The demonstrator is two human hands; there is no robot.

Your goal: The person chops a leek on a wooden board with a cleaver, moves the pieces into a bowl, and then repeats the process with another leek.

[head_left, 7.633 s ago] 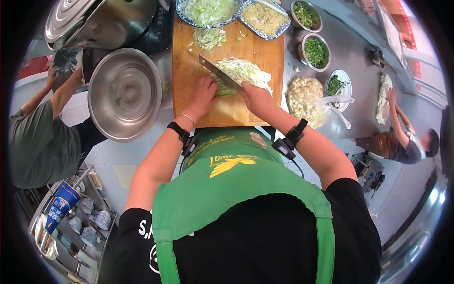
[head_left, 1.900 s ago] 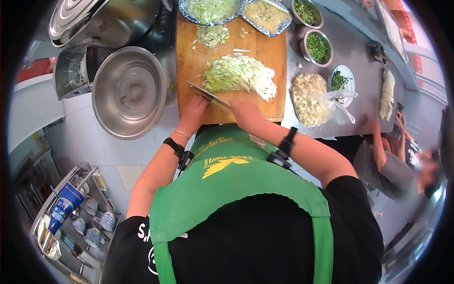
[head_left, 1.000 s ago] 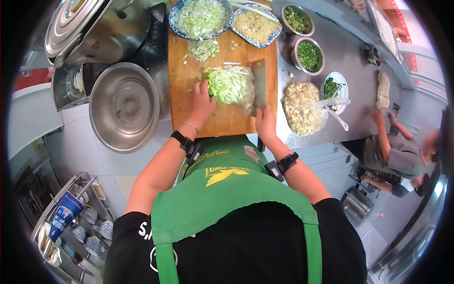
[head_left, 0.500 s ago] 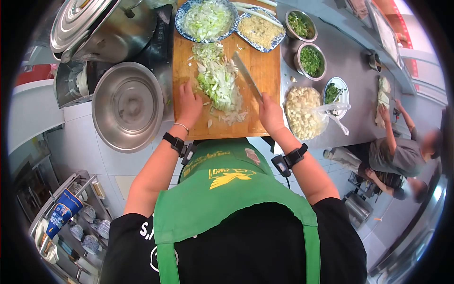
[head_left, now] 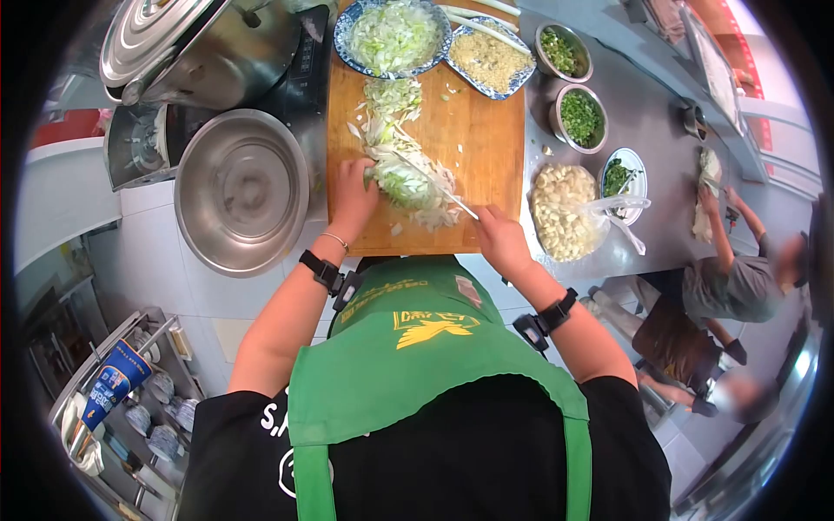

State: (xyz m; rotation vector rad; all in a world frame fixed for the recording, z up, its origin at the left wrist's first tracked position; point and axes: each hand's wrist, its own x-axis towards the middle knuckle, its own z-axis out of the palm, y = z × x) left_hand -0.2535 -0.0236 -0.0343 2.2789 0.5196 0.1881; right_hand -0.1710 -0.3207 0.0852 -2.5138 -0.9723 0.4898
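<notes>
My right hand [head_left: 501, 236] is closed round the handle of a knife [head_left: 443, 189], whose blade lies across the chopped scallion [head_left: 404, 178] on the wooden cutting board [head_left: 486, 148]. At the left side of the pile, my left hand [head_left: 356, 187] touches the pieces with bent fingers; what its fingertips hold, if anything, is hidden. Behind the pile stand a blue-patterned bowl [head_left: 393, 36] of chopped scallion and a patterned dish [head_left: 491, 61] of minced garlic.
A large steel basin [head_left: 241, 193] and a pot [head_left: 230, 61] are at the left. On the right are two steel bowls of chopped greens [head_left: 580, 117], a bag of garlic cloves [head_left: 565, 213] and a white plate [head_left: 624, 178]. Two people [head_left: 738, 278] are farther right.
The knife has come down and left from beside the pile onto the scallion, its blade more slanted. My left hand has moved against the pile. One person at the right has shifted.
</notes>
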